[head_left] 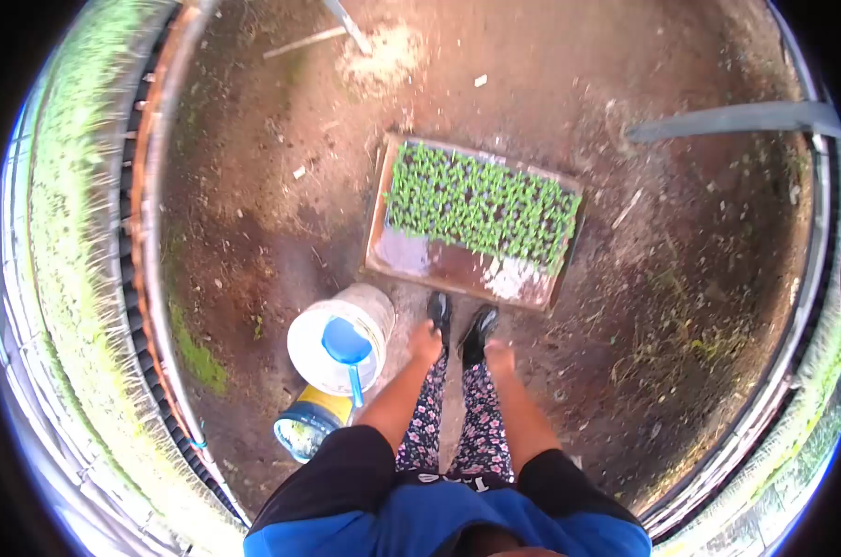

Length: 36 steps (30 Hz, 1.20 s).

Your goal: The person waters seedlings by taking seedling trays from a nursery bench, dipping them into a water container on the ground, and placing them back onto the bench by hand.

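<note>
And here the dense rectangular block of leafy green seedlings (482, 201) is sitting inside a shallow reddish-brown rectangular basin (378, 212) on the bare earth, its long axis running from about half past nine to half past three. From the left hand (425, 343) it's lying just shy of one o'clock; from the right hand (500, 358), almost dead at twelve. Neither hand is looking clearly nearer! Both are hanging short of the basin's near rim, overlapping the legs and shoes in view. The fingers are blurring, so how far open they are, I can't tell; nothing is visibly showing in them. At the left hand's nine o'clock, a round white plastic bucket (379, 316) is holding a blue plastic long-handled scoop (345, 340).
</note>
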{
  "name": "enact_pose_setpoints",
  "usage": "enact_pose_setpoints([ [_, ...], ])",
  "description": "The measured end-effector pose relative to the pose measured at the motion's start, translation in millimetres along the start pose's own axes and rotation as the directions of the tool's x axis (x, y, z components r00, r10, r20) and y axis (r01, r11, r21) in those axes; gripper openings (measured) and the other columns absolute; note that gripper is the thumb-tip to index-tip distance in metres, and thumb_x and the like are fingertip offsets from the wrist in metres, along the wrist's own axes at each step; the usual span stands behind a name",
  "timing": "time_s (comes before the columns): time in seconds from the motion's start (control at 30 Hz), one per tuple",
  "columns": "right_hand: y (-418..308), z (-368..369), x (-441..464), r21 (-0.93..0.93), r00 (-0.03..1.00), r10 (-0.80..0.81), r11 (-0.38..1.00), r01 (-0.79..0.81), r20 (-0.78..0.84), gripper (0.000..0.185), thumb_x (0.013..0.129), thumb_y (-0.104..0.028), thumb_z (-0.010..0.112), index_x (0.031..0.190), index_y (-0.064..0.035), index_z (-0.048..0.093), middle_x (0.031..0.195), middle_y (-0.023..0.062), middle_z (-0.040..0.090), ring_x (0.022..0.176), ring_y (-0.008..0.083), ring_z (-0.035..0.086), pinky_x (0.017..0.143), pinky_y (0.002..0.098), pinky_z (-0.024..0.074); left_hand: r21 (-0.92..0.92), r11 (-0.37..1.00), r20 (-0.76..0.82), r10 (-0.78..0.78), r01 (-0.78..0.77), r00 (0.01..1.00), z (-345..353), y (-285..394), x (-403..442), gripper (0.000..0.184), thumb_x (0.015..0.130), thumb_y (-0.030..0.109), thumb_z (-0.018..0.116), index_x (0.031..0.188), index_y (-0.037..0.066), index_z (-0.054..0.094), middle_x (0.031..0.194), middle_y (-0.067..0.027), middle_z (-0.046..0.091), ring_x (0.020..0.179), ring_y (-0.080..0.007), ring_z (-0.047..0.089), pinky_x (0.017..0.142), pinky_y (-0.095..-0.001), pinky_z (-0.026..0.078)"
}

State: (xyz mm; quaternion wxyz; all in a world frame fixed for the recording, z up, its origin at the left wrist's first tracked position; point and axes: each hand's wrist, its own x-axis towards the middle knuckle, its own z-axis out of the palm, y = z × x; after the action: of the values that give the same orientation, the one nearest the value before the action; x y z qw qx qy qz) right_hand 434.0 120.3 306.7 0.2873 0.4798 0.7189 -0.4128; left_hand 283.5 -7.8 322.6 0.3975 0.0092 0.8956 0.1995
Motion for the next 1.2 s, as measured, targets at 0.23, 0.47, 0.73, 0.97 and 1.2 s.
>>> enact_pose_setpoints([
  [0.23,-83.4,-122.7,-98.3,0.368,0.891,-0.314,0.826,0.427,-0.329,0.021,0.074,-0.011,0.054,0.089,0.0031,0.058,0.085,0.0107,0.059,0.077,0.0201,0.055,0.072,0.0314,0.0424,0.130,0.973,0.188,0.163,-0.189,0.968,-137.1,98.6,-85.2,0.034,0.076,0.036,0.049,0.105,0.018,0.050,0.111,-0.0079,0.048,0.103,-0.0267,0.046,0.084,-0.0439,0.034],
  [0.47,-68.5,-225.1,-122.4,0.092,0.878,-0.302,0.929,0.358,-0.371,0.021,0.071,-0.009,0.050,0.086,0.0024,0.058,0.085,0.0139,0.059,0.077,0.0235,0.055,0.071,0.0337,0.0422,-0.056,0.989,-0.193,0.124,-0.137,0.973,-276.3,57.3,-123.2,0.028,0.072,0.026,0.050,0.097,0.013,0.053,0.106,-0.0114,0.049,0.099,-0.0299,0.048,0.078,-0.0481,0.037],
  [0.73,-253.4,-127.1,-176.8,-0.086,0.593,-0.803,0.588,0.804,0.063,0.020,0.071,-0.013,0.050,0.086,-0.0010,0.058,0.080,0.0111,0.055,0.070,0.0217,0.052,0.065,0.0339,0.0403,-0.579,0.732,-0.380,-0.632,0.359,0.675,-234.3,-151.5,-309.2,0.035,0.071,0.028,0.051,0.102,0.012,0.054,0.105,-0.0125,0.051,0.098,-0.0285,0.050,0.080,-0.0474,0.036],
  [0.97,-304.0,-45.7,-247.7,-0.068,0.403,-0.837,0.408,0.910,0.370,0.020,0.072,-0.016,0.051,0.086,-0.0041,0.057,0.075,0.0087,0.053,0.065,0.0201,0.049,0.060,0.0342,0.0387,-0.852,0.012,0.080,-0.985,0.524,0.152,-73.1,-240.4,-499.2,0.037,0.073,0.029,0.050,0.105,0.010,0.055,0.112,-0.0091,0.049,0.106,-0.0245,0.046,0.087,-0.0414,0.034],
  [1.2,-290.0,-39.3,-256.5,-0.085,0.460,-0.784,0.470,0.879,0.416,0.019,0.072,-0.019,0.051,0.086,-0.0071,0.057,0.069,0.0062,0.050,0.059,0.0185,0.046,0.055,0.0344,0.0371,-0.802,-0.438,0.488,-0.873,0.407,0.021,7.9,-200.5,-560.1,0.039,0.072,0.026,0.054,0.109,0.016,0.053,0.117,-0.0052,0.046,0.108,-0.0245,0.044,0.089,-0.0388,0.031],
])
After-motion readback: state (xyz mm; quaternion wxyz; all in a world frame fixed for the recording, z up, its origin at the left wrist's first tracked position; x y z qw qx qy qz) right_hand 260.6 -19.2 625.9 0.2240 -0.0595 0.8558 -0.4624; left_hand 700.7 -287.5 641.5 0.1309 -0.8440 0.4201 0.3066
